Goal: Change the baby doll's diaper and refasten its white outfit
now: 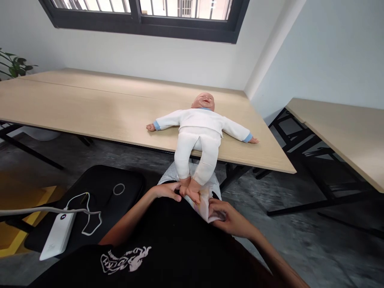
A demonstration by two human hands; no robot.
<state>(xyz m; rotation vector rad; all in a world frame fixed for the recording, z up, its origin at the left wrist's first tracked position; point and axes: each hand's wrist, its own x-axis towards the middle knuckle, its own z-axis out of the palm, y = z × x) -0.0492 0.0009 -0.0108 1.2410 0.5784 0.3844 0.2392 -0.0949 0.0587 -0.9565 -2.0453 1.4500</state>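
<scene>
Right hand (223, 216): fingers clamped on a thin, soft, whitish cloth (204, 206) at the feet (193, 190) of the white-clothed, blue-cuffed baby doll (199, 121). Left hand (165, 191): at the feet, closure cannot be determined. Doll: face-up on the pale wood-grain table (90, 104), legs (183, 154) overhanging its edge

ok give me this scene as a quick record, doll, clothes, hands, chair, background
doll: on its back on a wood-look table, lower legs past the near edge
clothes: white top, white trousers, blue cuffs
left hand: at the doll's feet
right hand: grips thin pale fabric by the feet, exact item unclear
chair: black, white power bank on it
background: window, potted-style greenery
</scene>
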